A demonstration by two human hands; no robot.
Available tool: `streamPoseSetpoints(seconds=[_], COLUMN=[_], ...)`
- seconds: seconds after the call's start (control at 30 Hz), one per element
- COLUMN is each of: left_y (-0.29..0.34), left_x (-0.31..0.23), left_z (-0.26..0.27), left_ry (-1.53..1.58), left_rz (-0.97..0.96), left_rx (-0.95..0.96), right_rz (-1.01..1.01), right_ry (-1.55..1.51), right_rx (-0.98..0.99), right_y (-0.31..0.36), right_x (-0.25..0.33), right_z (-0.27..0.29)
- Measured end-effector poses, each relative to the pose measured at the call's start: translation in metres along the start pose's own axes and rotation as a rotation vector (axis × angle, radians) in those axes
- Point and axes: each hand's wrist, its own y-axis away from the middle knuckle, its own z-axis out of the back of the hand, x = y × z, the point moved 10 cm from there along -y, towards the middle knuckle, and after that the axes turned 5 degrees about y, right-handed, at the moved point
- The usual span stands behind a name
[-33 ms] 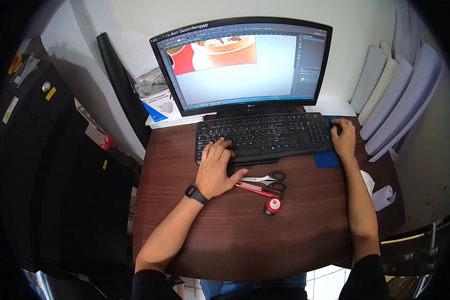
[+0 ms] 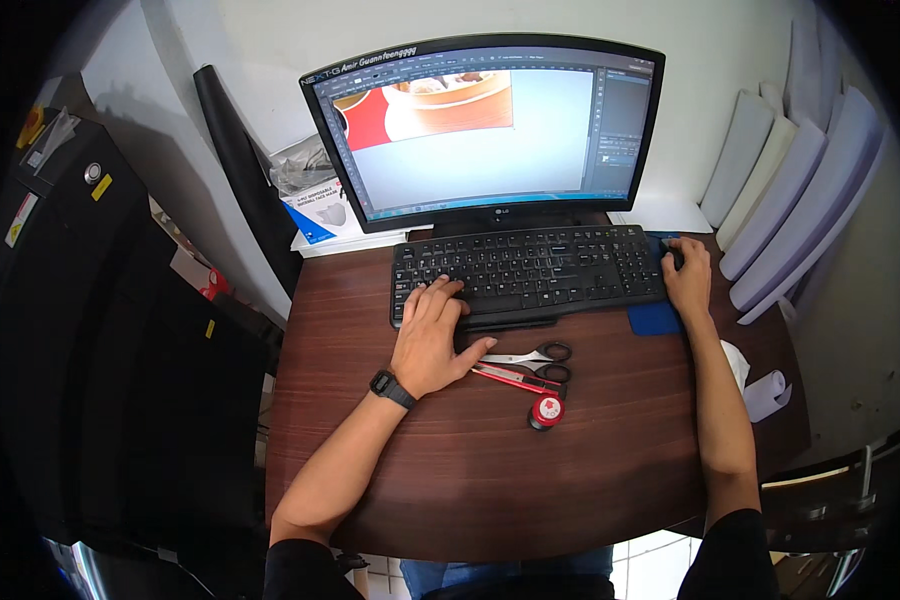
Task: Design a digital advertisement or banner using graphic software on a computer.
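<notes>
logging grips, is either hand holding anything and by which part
The right hand holds the black mouse from above; the left hand rests fingers on the keyboard, gripping nothing.

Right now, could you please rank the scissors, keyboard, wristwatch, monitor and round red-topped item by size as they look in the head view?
1. Monitor
2. Keyboard
3. Scissors
4. Wristwatch and round red-topped item: these look too alike to rank.

The keyboard (image 2: 530, 268) lies partly under the left hand (image 2: 432, 342), the mouse (image 2: 676, 258) under the right hand (image 2: 689, 277). Scissors (image 2: 536, 356) and a cutter (image 2: 516, 378) lie to the left hand's right; the monitor (image 2: 500, 140) stands beyond both hands.
</notes>
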Motion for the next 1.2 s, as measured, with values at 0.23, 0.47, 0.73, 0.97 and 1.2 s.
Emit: streamPoseSetpoints(seconds=[0.23, 0.47, 0.73, 0.97, 1.2], left_y=[0.0003, 0.0002, 0.0001, 0.0003, 0.0008], left_x=[0.0004, 0.001, 0.0, 0.001, 0.0012], left_z=[-0.0007, -0.0011, -0.0001, 0.0011, 0.0002], left_ry=[-0.01, -0.003, 0.0, -0.001, 0.008], left_rz=[0.002, 0.003, 0.005, 0.01, 0.008], left_rx=[0.007, 0.005, 0.0, 0.0, -0.003], right_rz=[0.008, -0.003, 0.001, 0.008, 0.009], right_ry=[-0.005, -0.008, -0.041, -0.03, -0.039], right_rx=[-0.007, 0.001, 0.022, 0.024, 0.021], right_y=[0.0004, -0.0004, -0.0014, -0.0013, -0.0012], right_x=[0.0012, 0.0017, 0.0059, 0.0055, 0.005], right_z=[0.0011, 0.0022, 0.0036, 0.0016, 0.0013])
